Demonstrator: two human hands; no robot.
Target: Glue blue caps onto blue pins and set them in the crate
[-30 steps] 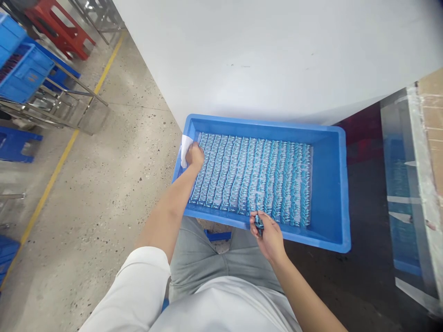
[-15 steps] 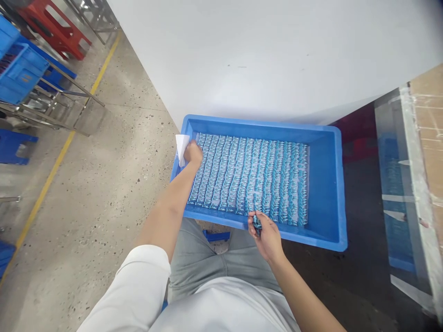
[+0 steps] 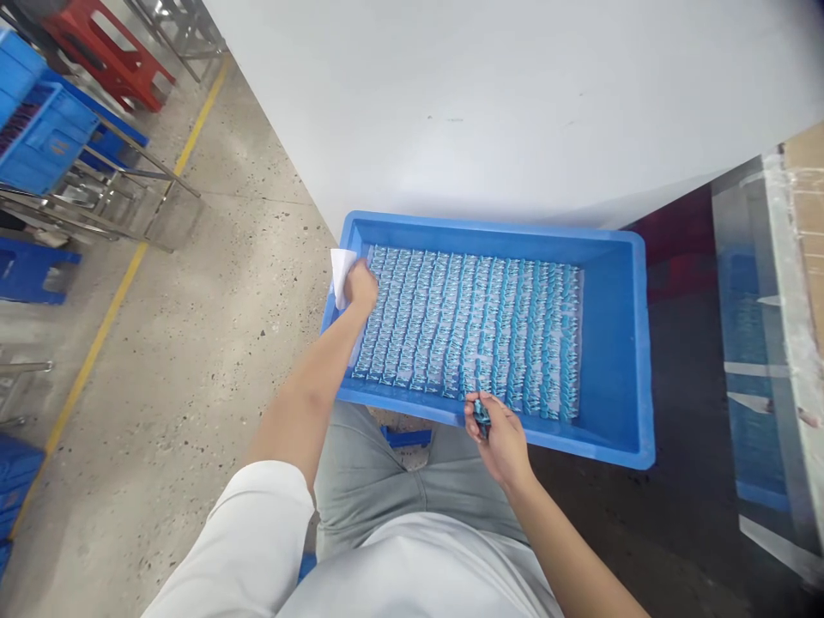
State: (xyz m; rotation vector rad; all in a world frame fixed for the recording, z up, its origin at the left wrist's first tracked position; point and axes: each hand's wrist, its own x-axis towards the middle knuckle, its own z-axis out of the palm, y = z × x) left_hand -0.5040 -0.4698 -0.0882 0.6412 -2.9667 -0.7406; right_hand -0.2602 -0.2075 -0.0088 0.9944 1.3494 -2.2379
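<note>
A large blue plastic bin lies across my lap, with rows of small teal-and-silver pieces set close together on its bottom. Their exact kind is too small to make out. At the bin's left end, my left hand is closed, with a folded white paper sticking out beside it over the rim. My right hand is at the bin's near edge, fingers curled round a few small teal pieces like those in the rows.
A white panel rises right behind the bin. To the left, on the speckled floor with a yellow line, are blue crates, metal frames and a red stool. At right stands a dark reflective surface.
The view has shifted slightly, so the bin appears a little farther right. Both hands keep nearly the same places and grips.
</note>
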